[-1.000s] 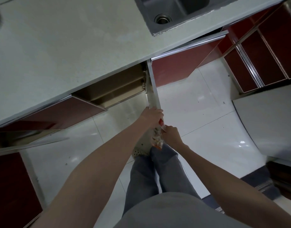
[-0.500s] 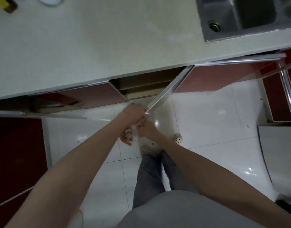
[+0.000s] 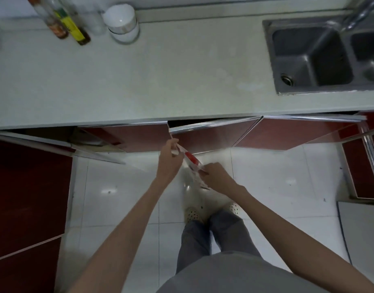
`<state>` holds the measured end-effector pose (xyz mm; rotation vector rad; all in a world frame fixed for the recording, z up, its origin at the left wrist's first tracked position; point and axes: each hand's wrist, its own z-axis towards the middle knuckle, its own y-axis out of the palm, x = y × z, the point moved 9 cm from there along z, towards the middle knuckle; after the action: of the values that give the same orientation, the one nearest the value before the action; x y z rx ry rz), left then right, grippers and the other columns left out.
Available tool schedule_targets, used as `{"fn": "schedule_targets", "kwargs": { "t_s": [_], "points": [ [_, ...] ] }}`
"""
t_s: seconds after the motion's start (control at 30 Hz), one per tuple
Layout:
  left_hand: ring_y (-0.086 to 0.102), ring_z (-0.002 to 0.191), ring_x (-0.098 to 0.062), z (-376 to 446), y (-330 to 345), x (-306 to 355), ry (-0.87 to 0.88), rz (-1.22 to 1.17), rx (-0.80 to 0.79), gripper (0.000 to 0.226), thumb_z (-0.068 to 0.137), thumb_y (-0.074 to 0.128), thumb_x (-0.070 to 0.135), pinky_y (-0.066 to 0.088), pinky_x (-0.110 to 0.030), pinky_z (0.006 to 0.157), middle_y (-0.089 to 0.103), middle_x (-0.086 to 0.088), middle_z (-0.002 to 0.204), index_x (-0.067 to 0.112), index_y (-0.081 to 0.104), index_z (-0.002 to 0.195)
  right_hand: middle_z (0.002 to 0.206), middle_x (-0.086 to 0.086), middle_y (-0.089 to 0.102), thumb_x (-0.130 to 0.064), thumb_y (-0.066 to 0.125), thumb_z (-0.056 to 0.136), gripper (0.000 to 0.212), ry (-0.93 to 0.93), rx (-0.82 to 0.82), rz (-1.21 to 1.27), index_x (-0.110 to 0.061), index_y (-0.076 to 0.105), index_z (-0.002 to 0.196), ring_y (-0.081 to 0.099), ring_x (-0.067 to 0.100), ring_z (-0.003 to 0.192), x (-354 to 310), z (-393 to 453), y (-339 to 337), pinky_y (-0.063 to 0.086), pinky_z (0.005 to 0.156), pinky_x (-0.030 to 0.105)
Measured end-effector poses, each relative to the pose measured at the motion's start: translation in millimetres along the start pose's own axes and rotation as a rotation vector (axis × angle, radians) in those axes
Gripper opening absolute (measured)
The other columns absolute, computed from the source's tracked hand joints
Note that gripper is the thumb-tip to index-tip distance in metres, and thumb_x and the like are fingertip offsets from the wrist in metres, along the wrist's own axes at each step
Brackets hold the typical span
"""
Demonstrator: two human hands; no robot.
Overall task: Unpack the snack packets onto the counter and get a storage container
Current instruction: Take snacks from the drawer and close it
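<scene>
Head view: left hand [image 3: 168,160] and right hand [image 3: 216,176] are pinching a red-and-white plastic snack bag [image 3: 191,160]; at 12 o'clock, a pale counter [image 3: 182,70] is holding bottles [image 3: 65,24].

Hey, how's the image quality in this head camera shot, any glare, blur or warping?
Head view: dim overall; glare spots on the glossy floor tiles; wide-angle bending of the counter edge; bottles at top left smeared; the snack packet between the hands is soft.

Steel sink [image 3: 308,58], matt counter [image 3: 160,81], glossy floor tiles [image 3: 118,187], plastic packet [image 3: 191,160].
</scene>
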<state>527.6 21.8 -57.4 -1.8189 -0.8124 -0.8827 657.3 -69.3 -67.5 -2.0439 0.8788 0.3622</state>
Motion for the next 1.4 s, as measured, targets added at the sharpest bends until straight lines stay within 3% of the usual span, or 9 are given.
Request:
{"fn": "schedule_targets", "kwargs": {
  "t_s": [0.13, 0.33, 0.47, 0.57, 0.73, 0.97, 1.13, 1.3, 1.4],
  "points": [
    [0.061, 0.087, -0.02, -29.4, 20.7, 12.9, -0.211, -0.276, -0.021, 0.046, 0.094, 0.058, 0.027, 0.053, -0.029, 0.056, 0.057, 0.0, 0.097, 0.023, 0.041, 0.136, 0.077, 0.018, 0.067, -0.013, 0.047, 0.09, 0.024, 0.018, 0.056, -0.115, -0.004, 0.06, 0.072, 0.063, 0.03, 0.065, 2.5, -29.0, -22.8, 0.049, 0.058, 0.034],
    [0.067, 0.097, -0.034, -56.2, 47.6, 47.8, -0.271, -0.291, -0.159, 0.076, 0.089, 0.062, 0.029, 0.055, -0.056, 0.086, 0.065, -0.018, 0.112, 0.036, 0.014, 0.147, 0.074, 0.016, 0.064, -0.014, 0.048, 0.089, 0.026, 0.016, 0.185, -0.078, -0.001, 0.064, 0.075, 0.058, 0.029, 0.063, -0.2, -75.1, -47.4, 0.042, 0.057, 0.029],
    [0.067, 0.059, -0.018, -74.6, 47.0, 67.6, -0.26, -0.299, -0.195, 0.042, 0.092, 0.054, 0.022, 0.059, -0.038, 0.056, 0.068, -0.009, 0.076, 0.025, 0.035, 0.129, 0.058, 0.003, 0.047, -0.012, 0.047, 0.086, 0.029, 0.024, 0.26, -0.012, -0.009, 0.049, 0.057, 0.046, 0.022, 0.054, -2.9, -100.4, -55.8, 0.035, 0.058, 0.028],
    [0.064, 0.056, -0.017, -93.1, 56.9, 82.2, -0.256, -0.297, -0.299, 0.02, 0.093, 0.048, 0.017, 0.06, -0.041, 0.056, 0.068, -0.012, 0.077, 0.006, 0.062, 0.104, 0.053, 0.0, 0.046, -0.012, 0.049, 0.083, 0.032, 0.032, 0.314, 0.026, -0.014, 0.046, 0.051, 0.046, 0.022, 0.053, -1.3, -119.5, -66.9, 0.032, 0.056, 0.027],
    [0.064, 0.059, -0.02, -119.8, 92.6, 95.1, -0.362, -0.335, -0.444, 0.05, 0.098, 0.048, 0.044, 0.059, -0.038, 0.049, 0.062, -0.012, 0.08, -0.002, 0.064, 0.103, 0.082, 0.02, 0.065, -0.009, 0.048, 0.081, 0.017, 0.044, 0.384, -0.066, -0.004, 0.064, 0.078, 0.059, 0.038, 0.079, 11.1, -144.6, -85.9, 0.037, 0.061, 0.031],
    [0.071, 0.073, -0.029, -113.5, 136.2, 148.4, -0.174, -0.138, -0.563, 0.021, 0.087, 0.051, 0.025, 0.057, -0.037, 0.052, 0.07, -0.024, 0.091, 0.009, 0.065, 0.086, 0.086, 0.018, 0.063, -0.02, 0.045, 0.091, 0.026, 0.074, 0.496, -0.078, -0.003, 0.063, 0.083, 0.06, 0.036, 0.08, 49.6, -177.8, -118.2, 0.033, 0.061, 0.03],
    [0.068, 0.056, -0.022, -113.8, 199.8, 189.9, -0.089, 0.042, -0.724, 0.025, 0.07, 0.06, 0.028, 0.055, -0.032, 0.051, 0.068, -0.012, 0.067, 0.008, 0.061, 0.085, 0.087, 0.018, 0.061, -0.019, 0.049, 0.086, 0.02, 0.169, 0.514, -0.062, -0.004, 0.061, 0.09, 0.058, 0.036, 0.081, 90.2, -195.5, -149.7, 0.037, 0.062, 0.032],
    [0.066, 0.046, -0.021, -105.4, 273.1, 234.2, 0.02, 0.132, -0.752, 0.027, 0.071, 0.071, 0.034, 0.052, -0.027, 0.044, 0.065, -0.001, 0.054, 0.014, 0.052, 0.07, 0.057, 0.002, 0.049, -0.022, 0.055, 0.085, 0.033, 0.232, 0.567, 0.236, -0.017, 0.046, 0.054, 0.054, 0.03, 0.063, 158.4, -214.5, -191.5, 0.035, 0.047, 0.028],
    [0.07, 0.053, -0.023, -104.3, 316.9, 266.9, 0.098, 0.168, -0.756, 0.031, 0.067, 0.075, 0.041, 0.051, -0.024, 0.043, 0.067, 0.0, 0.059, 0.02, 0.052, 0.063, 0.067, 0.003, 0.065, -0.032, 0.062, 0.083, 0.025, 0.231, 0.588, 0.448, -0.016, 0.06, 0.064, 0.063, 0.021, 0.061, 203.6, -228.7, -220.1, 0.053, 0.059, 0.034]
  ]
}}
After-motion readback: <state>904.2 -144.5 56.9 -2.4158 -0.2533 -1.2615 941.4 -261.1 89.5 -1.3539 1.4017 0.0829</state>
